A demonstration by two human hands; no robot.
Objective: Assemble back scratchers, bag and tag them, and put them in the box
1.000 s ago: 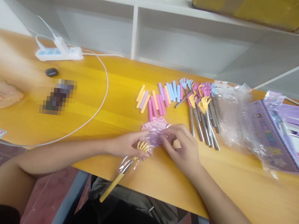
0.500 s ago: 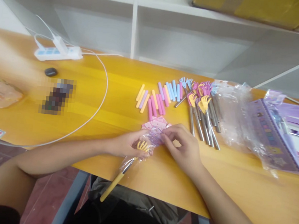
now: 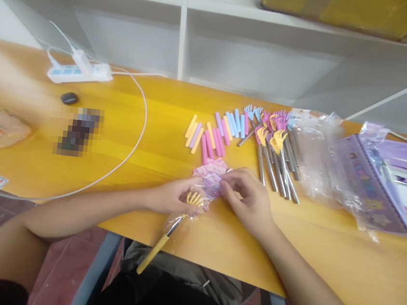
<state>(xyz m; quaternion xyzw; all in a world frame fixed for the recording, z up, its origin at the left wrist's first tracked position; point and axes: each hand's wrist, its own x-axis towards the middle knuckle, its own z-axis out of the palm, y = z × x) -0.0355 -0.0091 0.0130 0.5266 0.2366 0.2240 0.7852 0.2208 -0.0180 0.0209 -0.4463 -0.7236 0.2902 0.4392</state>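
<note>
My left hand (image 3: pixel 173 195) pinches a yellow back scratcher (image 3: pixel 165 236) near its claw head, inside a clear plastic sleeve (image 3: pixel 209 184). The yellow handle sticks out past the table's front edge. My right hand (image 3: pixel 247 198) grips the sleeve's printed pink and purple top end, just right of the claw. Both hands rest on the yellow table (image 3: pixel 152 157).
Loose pastel grip tubes (image 3: pixel 216 134) lie beyond my hands. A pile of metal-shafted scratchers (image 3: pixel 278 153) lies to their right, then crumpled clear bags (image 3: pixel 319 155) and a purple package (image 3: pixel 375 180). A white power strip (image 3: pixel 79 72) with cable and a small dark object (image 3: pixel 69 98) sit far left.
My right hand's fingers have shifted slightly left and closed tighter on the sleeve's top. The left hand and scratcher stay almost still.
</note>
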